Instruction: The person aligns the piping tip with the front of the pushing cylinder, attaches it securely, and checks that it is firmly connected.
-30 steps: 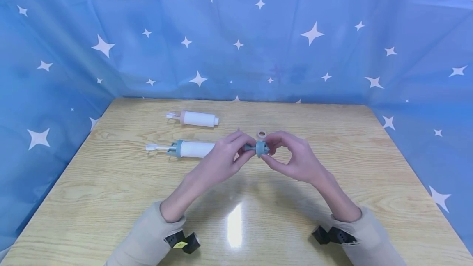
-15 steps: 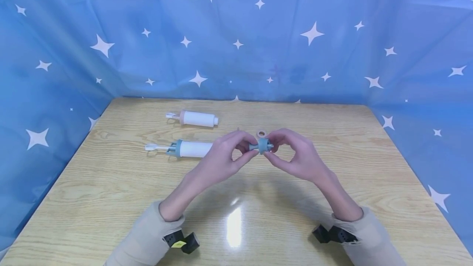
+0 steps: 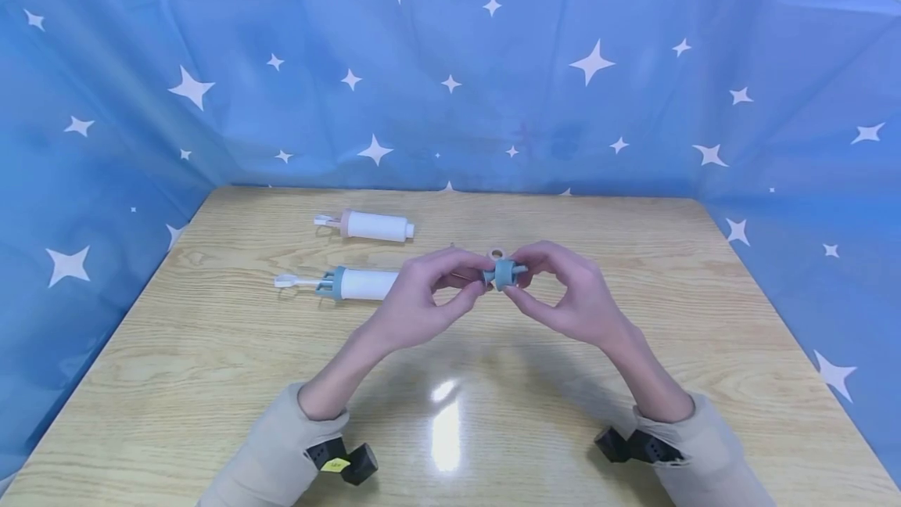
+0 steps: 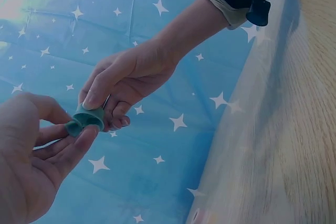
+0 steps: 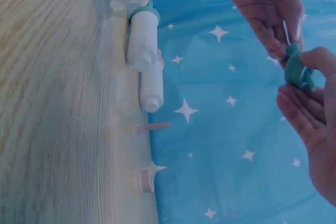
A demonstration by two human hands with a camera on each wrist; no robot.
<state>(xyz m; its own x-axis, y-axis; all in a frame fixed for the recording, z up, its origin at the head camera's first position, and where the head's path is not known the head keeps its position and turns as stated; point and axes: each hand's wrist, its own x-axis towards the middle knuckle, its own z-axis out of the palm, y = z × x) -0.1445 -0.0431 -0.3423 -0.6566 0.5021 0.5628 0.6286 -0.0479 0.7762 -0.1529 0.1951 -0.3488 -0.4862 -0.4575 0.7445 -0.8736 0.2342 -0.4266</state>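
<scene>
In the head view my left hand (image 3: pixel 422 300) pinches a small flared teal piece (image 3: pixel 488 276) between thumb and fingers. The fingertips of my right hand (image 3: pixel 580 300) grip a teal ring-shaped cap (image 3: pixel 504 275), held up above the table against that piece. From the left wrist view, the cap (image 4: pixel 90 115) shows its hollow side, with the flared piece (image 4: pixel 73 127) at its edge. A thin metal rod (image 5: pixel 286 31) stands out near the left fingers in the right wrist view, beside the teal cap (image 5: pixel 297 71). Whether the two teal pieces are joined, I cannot tell.
Left of the hands lies a white cylinder with a teal end (image 3: pixel 367 285), partly behind my left hand. A smaller white cylinder with a pink end (image 3: pixel 376 226) lies behind it. A small pale ring (image 3: pixel 497 253) and a thin pink piece (image 5: pixel 156 126) also lie on the table (image 3: pixel 211 382).
The teal cap has tilted and moved slightly right and up with my right fingers. My left fingers have shifted right, closer to the cap, covering more of the flared piece.
</scene>
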